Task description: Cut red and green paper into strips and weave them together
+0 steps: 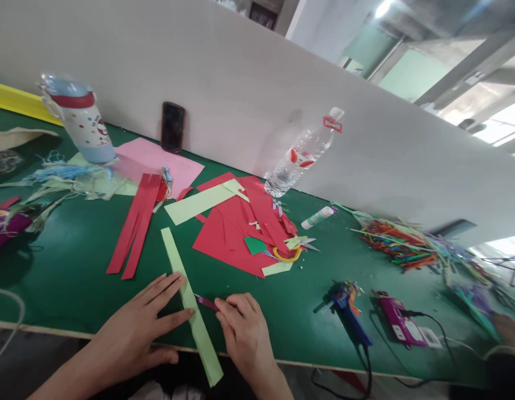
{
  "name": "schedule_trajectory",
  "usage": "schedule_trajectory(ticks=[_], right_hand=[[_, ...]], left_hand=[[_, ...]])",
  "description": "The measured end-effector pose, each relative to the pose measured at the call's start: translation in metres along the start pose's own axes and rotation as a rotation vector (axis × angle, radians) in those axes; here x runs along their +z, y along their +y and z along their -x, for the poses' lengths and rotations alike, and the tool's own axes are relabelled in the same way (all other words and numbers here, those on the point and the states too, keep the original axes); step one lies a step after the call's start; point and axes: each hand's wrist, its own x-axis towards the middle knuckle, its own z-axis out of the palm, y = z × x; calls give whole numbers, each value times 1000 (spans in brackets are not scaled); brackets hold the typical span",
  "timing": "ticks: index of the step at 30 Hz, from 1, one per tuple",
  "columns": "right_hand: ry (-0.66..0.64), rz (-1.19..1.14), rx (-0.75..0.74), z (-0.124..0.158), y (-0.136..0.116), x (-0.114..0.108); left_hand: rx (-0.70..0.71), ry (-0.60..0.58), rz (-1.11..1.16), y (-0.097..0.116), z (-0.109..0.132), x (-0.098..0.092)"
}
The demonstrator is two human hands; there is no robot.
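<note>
My left hand lies with its fingers spread, pressing a folded light green paper strip against the table near its front edge. In my right hand is a slim purple craft knife, pinched between thumb and fingers. Its thin metal tip points left and meets the right edge of the strip, close to my left fingertips. Two long red paper strips lie to the left of the green one. Farther back, red paper pieces are heaped with yellow-handled scissors among them.
A clear water bottle, a patterned tumbler and a phone stand by the wall. A glue stick, blue glue gun, purple corded box and coloured stems lie rightward. Another person's hand shows far right.
</note>
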Motion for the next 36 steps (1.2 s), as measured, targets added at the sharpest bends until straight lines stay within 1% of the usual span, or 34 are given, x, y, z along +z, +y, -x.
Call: schedule_trajectory(ticks=[9,14,20,26,31,36], right_hand=[[-19,5,9,-5,-1,5],[-26,6,18,-7,-1,6],[-37,-13,13,-13,-1,10],[-38,-11,16,-13,0,7],[-60,-43,29,-9,-1,2],[-54,-37,31,-6,-1,0]], left_hand=[[-40,11,99,1,0,-2],[-32,9,104,1,0,-3],[-54,0,120,2,0,-3],[-36,-17,70,1,0,-4],[-80,-36,114,5,-2,-7],[-122,-15,73,7,-1,-5]])
